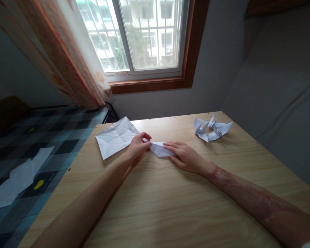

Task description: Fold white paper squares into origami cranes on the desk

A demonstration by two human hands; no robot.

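A small folded piece of white paper (158, 150) lies on the wooden table between my hands. My left hand (139, 146) pinches its left end between thumb and fingers. My right hand (184, 155) rests flat over the paper's right end, fingers stretched out and pressing on it. Just left of my left hand lies a creased square sheet of white paper (116, 136), unfolded, with a star of fold lines. Part of the folded paper is hidden under the right fingers.
Folded white paper cranes (213, 129) stand close together at the back right of the table (155, 206). Left of the table, loose white paper (20, 179) lies on a checked bedspread (74, 134). Behind are a window (150, 38) and a curtain (67, 51).
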